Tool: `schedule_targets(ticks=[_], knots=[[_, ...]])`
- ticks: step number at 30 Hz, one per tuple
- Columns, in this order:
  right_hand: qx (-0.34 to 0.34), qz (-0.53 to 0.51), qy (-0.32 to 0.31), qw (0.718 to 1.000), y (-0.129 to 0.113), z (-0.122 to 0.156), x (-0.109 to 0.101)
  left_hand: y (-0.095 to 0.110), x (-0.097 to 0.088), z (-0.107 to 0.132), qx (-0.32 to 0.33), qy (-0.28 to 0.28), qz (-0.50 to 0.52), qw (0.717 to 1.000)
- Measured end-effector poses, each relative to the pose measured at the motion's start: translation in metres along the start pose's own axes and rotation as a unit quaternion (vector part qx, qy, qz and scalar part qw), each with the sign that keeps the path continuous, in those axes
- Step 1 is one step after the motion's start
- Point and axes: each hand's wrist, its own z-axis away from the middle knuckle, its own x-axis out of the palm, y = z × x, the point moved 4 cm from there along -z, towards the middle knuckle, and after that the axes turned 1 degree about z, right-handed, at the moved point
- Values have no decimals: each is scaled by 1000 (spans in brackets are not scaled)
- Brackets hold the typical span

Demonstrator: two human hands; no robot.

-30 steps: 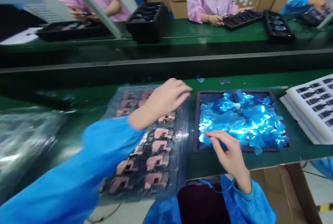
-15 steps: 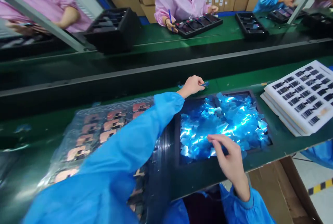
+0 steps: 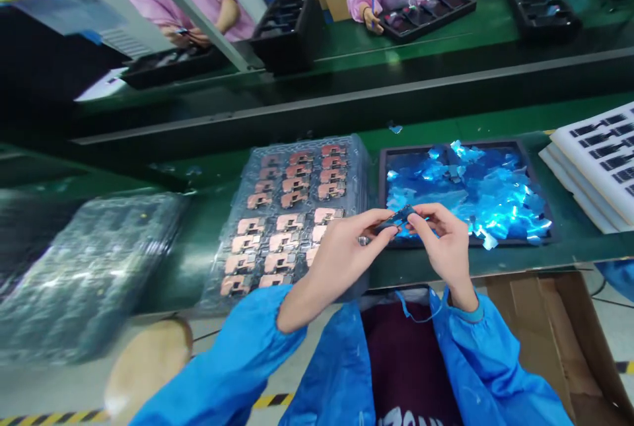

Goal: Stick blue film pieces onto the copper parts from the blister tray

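My left hand (image 3: 349, 248) and my right hand (image 3: 443, 241) meet in front of the blue-film tray. Both pinch a small dark flat part (image 3: 400, 216) between thumb and fingers, one end each. Its exact kind is too small to tell. Just beyond lies a shallow black tray (image 3: 383, 175) heaped with shiny blue film scraps (image 3: 500, 205). Left of my hands, a stack of clear plastic trays (image 3: 360, 175) carries rows of copper-coloured parts with dark cutouts (image 3: 294, 185). My left forearm passes over the front right corner of that stack.
White foam sheets (image 3: 599, 148) with black parts stand at the right. More clear trays (image 3: 99, 267) lie at the far left. One loose film scrap (image 3: 395, 129) rests on the green bench. Across the divider, people in pink work beside black boxes (image 3: 284, 33). A cardboard box (image 3: 569, 327) stands below the bench.
My left hand has come back from the far edge of the black tray to my right hand, and both now grip the dark part. The view has swung left.
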Motion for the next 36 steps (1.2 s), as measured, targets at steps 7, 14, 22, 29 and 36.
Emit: schedule_targets(ticks=[7, 14, 22, 29, 36], knots=[[-14, 40, -20, 999, 4, 13, 11, -32, 4, 33, -75, 80, 71, 991], [-116, 133, -16, 984, 2, 16, 19, -51, 16, 43, -104, 95, 158, 977], [-230, 204, 45, 951, -11, 24, 26, -52, 23, 45, -99, 116, 215, 965], [-227, 221, 24, 948, -5, 27, 29, -51, 25, 46, -80, 178, 192, 962], [-338, 348, 31, 874, 4, 33, 32, -58, 30, 49, -111, 162, 257, 946]])
